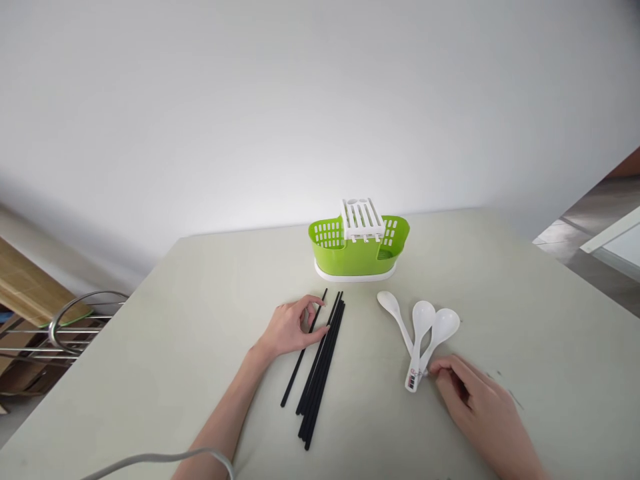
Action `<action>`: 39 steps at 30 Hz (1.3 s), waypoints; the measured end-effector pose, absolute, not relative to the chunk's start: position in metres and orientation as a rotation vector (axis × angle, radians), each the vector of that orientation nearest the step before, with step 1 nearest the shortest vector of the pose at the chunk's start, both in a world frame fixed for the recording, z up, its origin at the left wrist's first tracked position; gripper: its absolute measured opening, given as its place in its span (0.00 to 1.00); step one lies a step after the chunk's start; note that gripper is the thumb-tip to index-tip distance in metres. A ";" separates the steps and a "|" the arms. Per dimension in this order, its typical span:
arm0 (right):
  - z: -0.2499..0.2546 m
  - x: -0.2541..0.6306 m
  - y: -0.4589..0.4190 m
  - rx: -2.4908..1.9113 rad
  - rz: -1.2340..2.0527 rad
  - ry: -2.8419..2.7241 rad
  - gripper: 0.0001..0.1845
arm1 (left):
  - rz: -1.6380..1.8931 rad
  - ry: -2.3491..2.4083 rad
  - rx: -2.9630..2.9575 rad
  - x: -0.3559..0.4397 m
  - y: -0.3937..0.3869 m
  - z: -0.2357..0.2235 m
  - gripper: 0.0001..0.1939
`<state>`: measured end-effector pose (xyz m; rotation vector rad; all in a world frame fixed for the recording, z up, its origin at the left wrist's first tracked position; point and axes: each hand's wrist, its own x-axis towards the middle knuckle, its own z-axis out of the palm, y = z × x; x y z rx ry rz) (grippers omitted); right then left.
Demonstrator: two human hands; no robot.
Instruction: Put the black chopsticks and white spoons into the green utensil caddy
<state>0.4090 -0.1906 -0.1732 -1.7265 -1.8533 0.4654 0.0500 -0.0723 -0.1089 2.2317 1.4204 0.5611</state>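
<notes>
The left hand is loose over long, thin black chopsticks on the pale table, where a soft pinch suits best; the curled right hand, near smooth white spoons, may or may not be gripping, I can't tell.

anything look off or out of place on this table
Nothing looks spilled or broken. One black chopstick lies apart from the bunch, and a few dark marks on the table beside the right hand look odd on its pale surface; whether scratches or dirt, I cannot tell.
</notes>
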 end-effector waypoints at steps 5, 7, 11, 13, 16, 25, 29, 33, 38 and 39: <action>-0.169 0.406 -0.192 -1.750 0.449 -1.826 0.11 | 0.553 1.420 2.241 0.050 -0.073 -0.110 0.22; -0.169 0.407 -0.191 -1.735 0.458 -1.839 0.11 | 0.558 1.417 2.241 0.050 -0.073 -0.110 0.22; -0.170 0.408 -0.189 -1.710 0.457 -1.835 0.11 | 0.566 1.416 2.240 0.050 -0.072 -0.108 0.21; -0.171 0.409 -0.189 -1.704 0.460 -1.834 0.11 | 0.564 1.422 2.237 0.051 -0.072 -0.107 0.20; -0.171 0.409 -0.190 -1.723 0.472 -1.834 0.11 | 0.557 1.428 2.230 0.051 -0.072 -0.106 0.20; -0.167 0.405 -0.192 -1.743 0.468 -1.813 0.12 | 0.551 1.426 2.209 0.051 -0.073 -0.106 0.19; -0.167 0.405 -0.193 -1.738 0.450 -1.818 0.12 | 0.541 1.439 2.212 0.052 -0.074 -0.105 0.19; -0.171 0.408 -0.192 -1.726 0.445 -1.835 0.12 | 0.541 1.435 2.225 0.052 -0.075 -0.105 0.21; -0.173 0.410 -0.192 -1.735 0.451 -1.833 0.12 | 0.546 1.426 2.249 0.052 -0.075 -0.105 0.23; -0.173 0.410 -0.193 -1.736 0.456 -1.832 0.11 | 0.543 1.424 2.253 0.052 -0.075 -0.105 0.24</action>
